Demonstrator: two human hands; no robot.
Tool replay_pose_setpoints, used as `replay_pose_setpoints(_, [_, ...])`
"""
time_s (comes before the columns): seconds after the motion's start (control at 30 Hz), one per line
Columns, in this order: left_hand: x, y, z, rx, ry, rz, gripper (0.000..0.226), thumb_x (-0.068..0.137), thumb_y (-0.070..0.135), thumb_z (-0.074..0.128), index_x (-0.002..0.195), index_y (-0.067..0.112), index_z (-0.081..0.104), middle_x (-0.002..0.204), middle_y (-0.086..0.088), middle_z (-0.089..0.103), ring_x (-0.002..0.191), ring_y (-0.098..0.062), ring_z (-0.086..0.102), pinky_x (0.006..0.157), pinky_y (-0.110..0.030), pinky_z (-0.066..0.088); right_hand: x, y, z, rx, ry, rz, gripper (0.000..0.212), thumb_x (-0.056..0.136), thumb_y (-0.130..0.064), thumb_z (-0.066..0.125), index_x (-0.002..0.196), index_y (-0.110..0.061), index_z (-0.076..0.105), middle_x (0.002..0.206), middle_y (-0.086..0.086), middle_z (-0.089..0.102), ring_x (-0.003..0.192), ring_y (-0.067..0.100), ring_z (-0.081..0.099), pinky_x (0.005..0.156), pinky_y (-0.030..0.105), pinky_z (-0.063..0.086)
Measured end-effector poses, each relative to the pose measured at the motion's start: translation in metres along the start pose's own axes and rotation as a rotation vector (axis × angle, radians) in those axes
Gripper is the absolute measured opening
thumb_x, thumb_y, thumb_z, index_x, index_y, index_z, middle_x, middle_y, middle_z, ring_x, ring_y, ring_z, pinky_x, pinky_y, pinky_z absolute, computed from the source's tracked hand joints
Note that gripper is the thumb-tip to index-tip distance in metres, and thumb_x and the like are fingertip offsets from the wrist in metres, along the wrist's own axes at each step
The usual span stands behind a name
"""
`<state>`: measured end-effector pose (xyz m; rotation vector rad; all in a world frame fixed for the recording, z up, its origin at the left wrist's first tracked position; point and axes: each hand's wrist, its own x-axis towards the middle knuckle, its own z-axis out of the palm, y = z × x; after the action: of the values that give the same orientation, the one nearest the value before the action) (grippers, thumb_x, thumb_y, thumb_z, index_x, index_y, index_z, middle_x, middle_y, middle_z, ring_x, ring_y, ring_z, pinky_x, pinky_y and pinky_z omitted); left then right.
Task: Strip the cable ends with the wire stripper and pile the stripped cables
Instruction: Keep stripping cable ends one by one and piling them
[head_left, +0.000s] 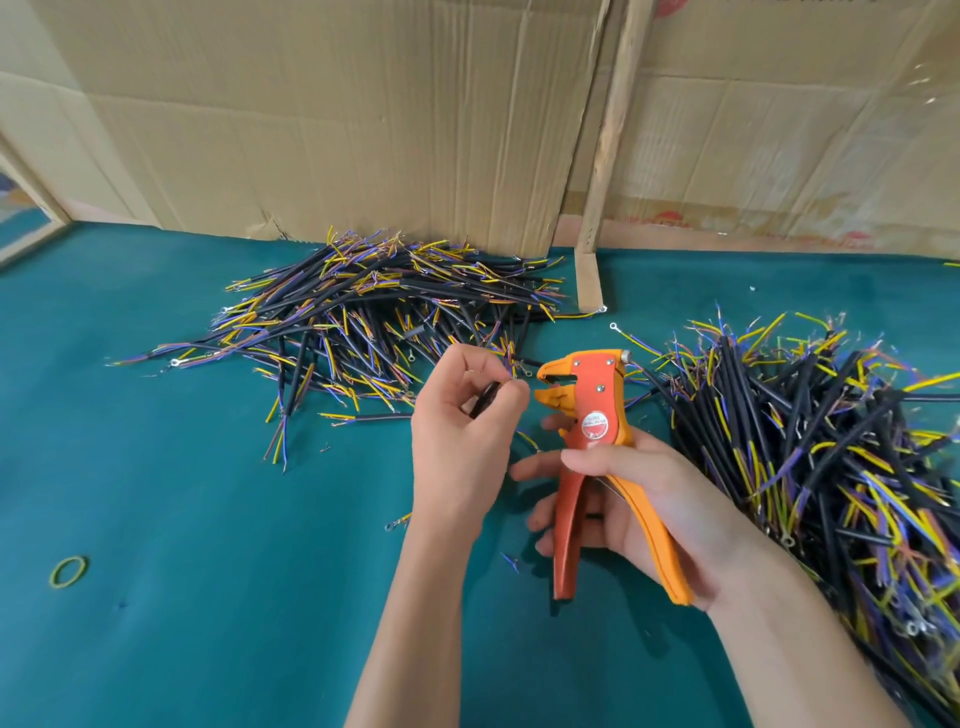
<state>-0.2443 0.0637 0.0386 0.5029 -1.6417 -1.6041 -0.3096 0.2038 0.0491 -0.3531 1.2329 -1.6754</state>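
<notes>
Cable (484, 399) in left hand (462, 415), wire stripper (592, 441) in right hand (639, 499).

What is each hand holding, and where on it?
The right hand grips the orange wire stripper by its two handles. The left hand pinches a short black cable near its end, close to the stripper's jaws.

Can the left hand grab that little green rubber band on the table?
Probably not right now: the left hand is pinching a black cable. The rubber band lies in the open, nothing blocking it.
</notes>
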Motion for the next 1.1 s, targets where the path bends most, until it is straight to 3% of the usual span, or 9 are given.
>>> replay_pose_setpoints(0.1, [0.0,-0.001,-0.002,-0.01,0.005,-0.066,0.017,0.084,0.009,0.066,0.086,0.018,0.052,0.072,-0.018,0.056,0.068,-0.027,0.049,0.056,-0.019,0.046,0.0,0.001,-0.002,0.004,-0.021,-0.007,0.043,0.079,-0.012,0.066,0.118,-0.005,0.051,0.118,0.029,0.069,0.073,0.039,0.067,0.067,0.05,0.058])
replay_pose_setpoints(0.17, [0.0,-0.002,-0.003,0.011,0.011,-0.077,0.018,0.083,0.019,0.068,0.086,0.019,0.051,0.081,-0.03,0.063,0.071,-0.039,0.056,0.063,-0.027,0.048,0.0,0.001,-0.005,0.033,-0.03,-0.027,0.051,0.078,-0.01,0.065,0.126,-0.004,0.05,0.12,0.031,0.068,0.077,0.04,0.068,0.069,0.051,0.059])
replay_pose_setpoints(0.27, [0.001,-0.006,-0.006,0.074,0.016,-0.043,0.02,0.082,0.024,0.072,0.081,0.017,0.054,0.076,-0.018,0.066,0.068,-0.032,0.055,0.066,-0.032,0.043,0.001,0.001,-0.01,0.084,-0.05,-0.063,0.063,0.076,-0.003,0.062,0.137,-0.005,0.05,0.125,0.031,0.066,0.088,0.042,0.07,0.075,0.05,0.059])
replay_pose_setpoints(0.33, [0.002,-0.009,-0.006,0.098,0.032,-0.011,0.019,0.084,0.017,0.076,0.078,0.016,0.057,0.068,0.001,0.061,0.063,-0.016,0.05,0.063,-0.029,0.043,0.001,0.001,-0.011,0.092,-0.056,-0.083,0.063,0.077,0.0,0.06,0.14,-0.008,0.052,0.125,0.031,0.066,0.095,0.043,0.07,0.079,0.049,0.059])
replay_pose_setpoints(0.43, [0.003,-0.012,-0.008,0.18,0.063,0.058,0.021,0.086,0.008,0.077,0.076,0.018,0.06,0.064,0.015,0.058,0.059,-0.005,0.049,0.06,-0.019,0.042,0.0,0.0,-0.011,0.117,-0.062,-0.093,0.054,0.081,-0.003,0.063,0.134,-0.012,0.063,0.12,0.031,0.067,0.095,0.044,0.07,0.08,0.048,0.06])
replay_pose_setpoints(0.5, [0.003,-0.012,-0.008,0.25,0.084,0.109,0.024,0.085,0.006,0.077,0.076,0.022,0.061,0.065,0.017,0.061,0.058,-0.003,0.05,0.06,-0.017,0.042,-0.001,-0.002,-0.011,0.118,-0.058,-0.091,0.049,0.082,-0.007,0.066,0.13,-0.011,0.067,0.112,0.031,0.069,0.089,0.043,0.07,0.077,0.048,0.059])
replay_pose_setpoints(0.77, [-0.002,-0.011,-0.006,0.482,0.08,0.285,0.017,0.083,0.012,0.072,0.089,0.027,0.071,0.075,0.011,0.067,0.069,-0.012,0.059,0.069,-0.034,0.052,-0.005,-0.005,-0.009,0.079,-0.076,-0.079,0.05,0.084,-0.009,0.066,0.133,-0.003,0.06,0.098,0.03,0.065,0.077,0.04,0.064,0.071,0.048,0.057])
replay_pose_setpoints(1.1, [-0.002,-0.008,-0.006,0.538,0.073,0.346,0.023,0.082,0.001,0.073,0.091,0.021,0.075,0.078,0.013,0.065,0.069,-0.004,0.058,0.069,-0.011,0.043,-0.007,-0.004,-0.009,0.03,-0.114,-0.092,0.043,0.086,-0.008,0.068,0.129,-0.005,0.064,0.09,0.025,0.061,0.074,0.038,0.061,0.069,0.047,0.056])
